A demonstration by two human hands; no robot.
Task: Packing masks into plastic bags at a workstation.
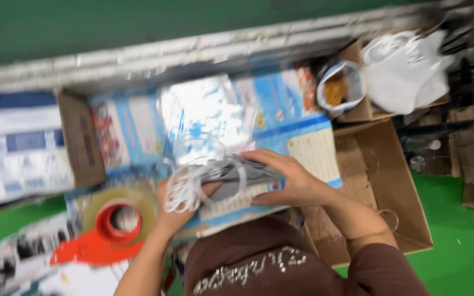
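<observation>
You held the stack of grey face masks (231, 174) tight between your left hand (179, 211) and right hand (289, 181) so the stack stayed neat.

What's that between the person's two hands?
In the head view, a grey stack of face masks with white ear loops sits between the left hand and right hand.
</observation>
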